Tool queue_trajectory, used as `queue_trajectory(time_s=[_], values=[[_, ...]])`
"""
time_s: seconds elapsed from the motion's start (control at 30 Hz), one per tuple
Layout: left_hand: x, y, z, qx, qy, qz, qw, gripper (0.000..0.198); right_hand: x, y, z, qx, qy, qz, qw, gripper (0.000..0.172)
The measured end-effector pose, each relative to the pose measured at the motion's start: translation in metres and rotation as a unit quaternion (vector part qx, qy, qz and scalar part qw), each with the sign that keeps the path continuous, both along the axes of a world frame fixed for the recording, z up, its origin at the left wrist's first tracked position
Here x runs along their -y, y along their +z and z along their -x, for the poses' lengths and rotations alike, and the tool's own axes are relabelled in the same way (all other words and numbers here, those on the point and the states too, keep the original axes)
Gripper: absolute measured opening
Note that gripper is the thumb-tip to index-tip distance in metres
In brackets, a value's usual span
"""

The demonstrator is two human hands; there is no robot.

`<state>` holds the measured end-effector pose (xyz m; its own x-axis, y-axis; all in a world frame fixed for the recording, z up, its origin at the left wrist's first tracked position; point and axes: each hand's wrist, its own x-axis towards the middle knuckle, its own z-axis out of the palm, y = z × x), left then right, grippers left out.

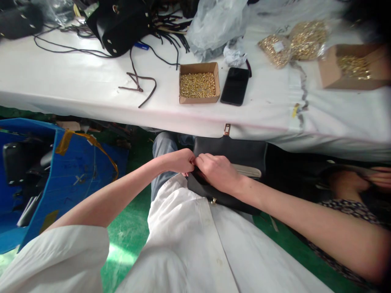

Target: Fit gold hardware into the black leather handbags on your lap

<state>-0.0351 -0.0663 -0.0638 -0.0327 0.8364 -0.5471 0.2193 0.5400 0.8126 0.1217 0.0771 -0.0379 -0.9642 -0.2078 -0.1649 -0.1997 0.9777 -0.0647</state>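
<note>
together, left hand (183,161) and right hand (218,173) pinch smooth black bag (241,154), grip closed on edge.

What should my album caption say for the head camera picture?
Bare left hand and bare right hand meet at an open black leather-look bag beside a long white-covered table.

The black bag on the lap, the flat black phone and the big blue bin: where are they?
Black bag (236,153): head view, on its raised flap.
Flat black phone (234,86): head view, on its screen.
Big blue bin (73,162): head view, outer wall.
</note>
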Motion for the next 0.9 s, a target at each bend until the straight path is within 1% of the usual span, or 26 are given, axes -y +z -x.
queue_trajectory(time_s=[0.1,0.23,0.3,0.4,0.5,0.63,0.77,0.9], values=[[0.003,0.001,-0.002,-0.012,0.001,-0.006,1.0,0.02,0.002,-0.003,-0.001,-0.009,-0.003,0.007,1.0,0.01],[0.007,0.003,-0.004,-0.035,0.0,-0.017,0.999,0.02,0.002,0.0,-0.001,0.024,-0.019,0.041,0.999,0.013],[0.01,0.002,-0.005,-0.044,0.003,-0.022,0.999,0.019,0.0,0.001,0.001,0.04,-0.054,0.079,0.995,0.011],[0.014,-0.004,-0.004,-0.045,0.011,-0.035,0.998,0.02,-0.004,0.0,0.005,0.062,-0.12,0.151,0.979,0.007],[0.016,-0.009,-0.003,-0.052,0.01,-0.054,0.997,0.016,-0.006,-0.003,0.007,0.073,-0.157,0.197,0.965,0.011],[0.011,-0.013,0.0,-0.076,-0.008,-0.065,0.995,0.016,-0.006,-0.006,0.007,0.059,-0.173,0.189,0.965,0.009],[0.005,-0.012,0.002,-0.079,-0.025,-0.06,0.995,0.017,-0.007,-0.005,0.007,0.07,-0.189,0.18,0.963,0.01],[0.001,-0.012,0.002,-0.093,-0.032,-0.068,0.993,0.017,-0.005,-0.005,0.007,0.065,-0.191,0.149,0.968,0.011]])
